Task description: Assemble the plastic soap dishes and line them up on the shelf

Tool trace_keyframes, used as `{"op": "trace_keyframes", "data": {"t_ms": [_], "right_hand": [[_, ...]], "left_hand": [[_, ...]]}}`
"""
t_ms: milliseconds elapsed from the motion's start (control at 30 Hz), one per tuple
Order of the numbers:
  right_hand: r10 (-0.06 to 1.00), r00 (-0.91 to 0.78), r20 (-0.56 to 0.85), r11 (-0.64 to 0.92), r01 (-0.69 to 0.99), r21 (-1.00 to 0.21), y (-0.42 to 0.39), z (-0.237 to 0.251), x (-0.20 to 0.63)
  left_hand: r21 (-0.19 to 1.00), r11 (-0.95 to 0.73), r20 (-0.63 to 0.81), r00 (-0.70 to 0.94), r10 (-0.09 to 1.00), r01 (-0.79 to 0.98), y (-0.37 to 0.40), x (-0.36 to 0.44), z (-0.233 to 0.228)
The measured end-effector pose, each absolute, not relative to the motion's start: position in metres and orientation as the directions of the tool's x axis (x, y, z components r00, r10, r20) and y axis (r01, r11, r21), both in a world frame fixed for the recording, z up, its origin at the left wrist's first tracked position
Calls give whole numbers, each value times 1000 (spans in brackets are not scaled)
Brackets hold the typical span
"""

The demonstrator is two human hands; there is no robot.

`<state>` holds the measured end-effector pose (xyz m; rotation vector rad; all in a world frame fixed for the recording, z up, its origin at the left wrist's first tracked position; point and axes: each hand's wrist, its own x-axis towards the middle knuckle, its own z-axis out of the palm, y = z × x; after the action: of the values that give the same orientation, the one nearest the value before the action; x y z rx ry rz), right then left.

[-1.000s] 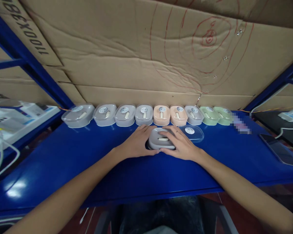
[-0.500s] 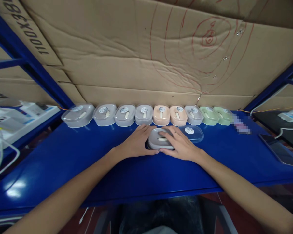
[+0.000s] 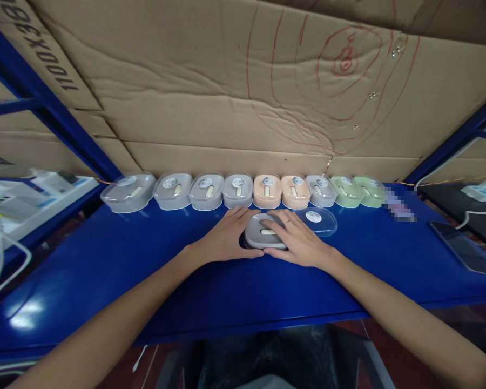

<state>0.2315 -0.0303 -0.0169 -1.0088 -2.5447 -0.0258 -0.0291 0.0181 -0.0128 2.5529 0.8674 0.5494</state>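
Both forearms are bare all the way up, no sleeves anywhere in the shot. The left hand [image 3: 227, 237] and right hand [image 3: 297, 241] have nothing on them either: no gloves, rings, watch or wristband. Fingers are slim and the nails look short and plain.

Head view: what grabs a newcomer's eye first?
Both hands meet mid-table on a grey box: the left hand at its left side, the right hand across its top. A clear lid lies just right of it. Behind, a row of lidded boxes, grey, peach and green, lines the cardboard wall.
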Motion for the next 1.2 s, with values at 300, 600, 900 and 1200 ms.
{"op": "trace_keyframes", "data": {"t_ms": [300,600,900,1200], "right_hand": [[684,-564,464,716,642,-274,-27,-8,244],[787,-361,500,489,859,-149,-7,-9,268],[821,-299,486,438,876,-201,-8,-13,262],[798,-524,297,593,769,-237,-6,13,291]], "left_hand": [[443,-736,226,730,645,512,19,-29,-14],[456,-686,169,701,693,568,15,-30,-9],[470,-667,160,688,708,578,18,-32,-11],[493,-651,160,676,719,576,23,-37,-9]]}}
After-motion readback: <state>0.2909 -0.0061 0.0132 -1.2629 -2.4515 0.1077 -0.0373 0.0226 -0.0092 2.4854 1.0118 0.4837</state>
